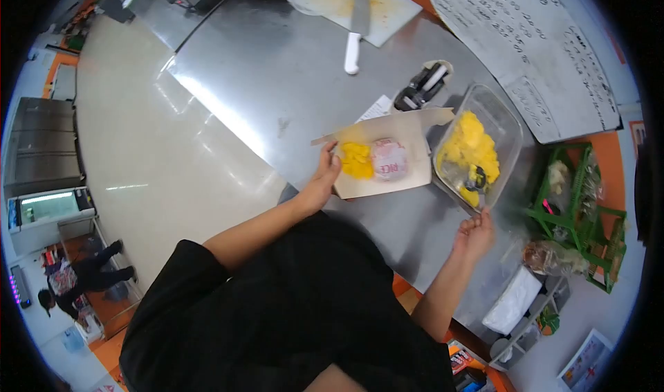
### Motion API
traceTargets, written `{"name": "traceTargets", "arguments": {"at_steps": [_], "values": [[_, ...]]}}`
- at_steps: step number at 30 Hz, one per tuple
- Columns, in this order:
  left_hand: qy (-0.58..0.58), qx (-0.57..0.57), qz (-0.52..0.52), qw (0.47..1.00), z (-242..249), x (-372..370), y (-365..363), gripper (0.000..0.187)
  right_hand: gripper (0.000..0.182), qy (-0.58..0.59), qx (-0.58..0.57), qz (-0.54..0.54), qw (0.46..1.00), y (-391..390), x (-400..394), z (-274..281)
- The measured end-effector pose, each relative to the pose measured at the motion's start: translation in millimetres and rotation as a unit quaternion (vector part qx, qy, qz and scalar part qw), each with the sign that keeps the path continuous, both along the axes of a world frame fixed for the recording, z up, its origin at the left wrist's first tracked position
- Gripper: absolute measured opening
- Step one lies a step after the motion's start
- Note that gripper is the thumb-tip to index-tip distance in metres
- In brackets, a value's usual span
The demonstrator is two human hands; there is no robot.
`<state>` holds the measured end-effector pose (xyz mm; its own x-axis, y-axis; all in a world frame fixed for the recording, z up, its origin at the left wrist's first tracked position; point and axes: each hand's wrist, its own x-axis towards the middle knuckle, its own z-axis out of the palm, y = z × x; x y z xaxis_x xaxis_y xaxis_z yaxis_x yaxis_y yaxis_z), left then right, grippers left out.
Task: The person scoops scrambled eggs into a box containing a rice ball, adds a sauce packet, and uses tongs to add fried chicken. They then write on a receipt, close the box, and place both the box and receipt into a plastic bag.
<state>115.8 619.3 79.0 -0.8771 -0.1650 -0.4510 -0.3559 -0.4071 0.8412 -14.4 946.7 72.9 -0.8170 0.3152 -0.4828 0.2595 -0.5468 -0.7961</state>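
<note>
"Two hands; state each grip."

"Left hand grasps the open carton at 9 o'clock, apparently steadying it beside the tub for short reach. Right hand is curled at the tub's 5 o'clock corner; contact cannot be confirmed."

"Orientation?"

"Carton over the worktop, long axis roughly 9 to 3, RICE packet towards 3. Tub's axis: 7 to 1."

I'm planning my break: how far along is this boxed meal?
Looks done: yellow food and a packet marked RICE are inside the box. In hand: the left hand holds the box; the right hand is at a corner of the tub of yellow food. Probably left: closing the box, which is open.
</note>
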Motion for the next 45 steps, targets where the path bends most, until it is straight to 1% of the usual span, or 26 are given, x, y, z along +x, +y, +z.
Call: {"name": "traceTargets", "arguments": {"at_steps": [2, 4, 7, 10, 13, 14, 15, 16, 18, 20, 22, 25, 28, 31, 34, 37, 40, 43, 45], "values": [[-0.012, -0.009, 0.013, 1.000, -0.2, 0.4, 0.1, 0.069, 0.010, 0.002, -0.021, 0.004, 1.000, 0.8, 2.8, -7.6], [-0.007, -0.001, 0.016, 1.000, -4.2, -1.2, 3.2, 0.069, 0.010, 0.012, -0.018, -0.033, 0.999, -2.0, 8.6, -11.9], [0.014, 0.012, 0.030, 0.999, -3.2, -1.3, 5.5, 0.068, 0.012, 0.021, -0.028, -0.048, 0.998, -26.5, 20.3, 16.8], [0.016, 0.015, 0.031, 0.999, -0.5, -1.4, 6.5, 0.068, 0.013, 0.036, 0.023, -0.061, 0.997, -35.9, 23.3, 29.5], [0.005, 0.000, 0.014, 1.000, -10.2, 1.9, 2.4, 0.067, 0.011, 0.106, 0.075, 0.004, 0.992, -44.5, 33.5, 37.8], [0.004, -0.006, 0.011, 1.000, -16.2, 2.6, 1.7, 0.067, 0.010, 0.127, 0.142, 0.049, 0.980, -51.2, 39.7, 39.2], [0.003, -0.012, 0.006, 1.000, -12.3, 1.0, 2.7, 0.067, 0.010, 0.149, 0.209, 0.092, 0.962, -59.0, 47.8, 40.8], [-0.001, 0.011, -0.003, 1.000, -3.7, 0.7, 3.8, 0.066, 0.010, 0.171, 0.275, 0.133, 0.937, -67.4, 53.7, 42.4], [0.002, 0.019, -0.018, 1.000, -0.2, -1.1, 4.6, 0.067, 0.010, 0.295, 0.394, 0.212, 0.844, -89.2, 62.1, 45.2], [0.003, 0.020, -0.024, 1.000, 1.2, -1.6, 5.6, 0.067, 0.014, 0.399, 0.489, 0.275, 0.726, -107.8, 64.5, 45.8], [0.006, 0.014, -0.020, 1.000, 1.8, -2.1, 6.1, 0.067, 0.019, 0.483, 0.561, 0.321, 0.591, -121.8, 61.8, 45.8], [0.018, 0.010, -0.035, 0.999, 7.7, -1.6, 4.1, 0.068, 0.023, 0.485, 0.586, 0.317, 0.567, -130.2, 61.8, 50.6], [0.012, 0.014, -0.028, 0.999, 4.6, -0.4, 2.7, 0.069, 0.022, 0.477, 0.580, 0.306, 0.585, -123.2, 57.0, 59.2], [0.010, 0.018, -0.021, 1.000, 3.6, 0.0, 2.2, 0.069, 0.021, 0.440, 0.568, 0.357, 0.597, -112.8, 56.9, 74.2], [0.013, 0.022, -0.024, 0.999, 2.5, 0.3, 0.8, 0.069, 0.015, 0.453, 0.564, 0.413, 0.553, -108.0, 58.8, 87.1], [-0.003, 0.016, -0.022, 1.000, -2.1, 2.3, -0.3, 0.069, 0.014, 0.456, 0.612, 0.445, 0.468, -114.7, 62.5, 90.6], [-0.004, 0.021, -0.016, 1.000, -3.4, 1.8, 1.5, 0.070, 0.013, 0.492, 0.597, 0.454, 0.442, -124.0, 54.6, 74.9], [0.011, -0.001, -0.015, 1.000, -0.6, 0.8, 2.6, 0.074, 0.016, 0.500, 0.563, 0.436, 0.493, -122.7, 49.6, 76.0], [0.025, 0.022, -0.002, 0.999, -4.3, 3.3, 0.2, 0.075, 0.014, 0.495, 0.533, 0.395, 0.561, -108.2, 42.4, 87.6]]}}
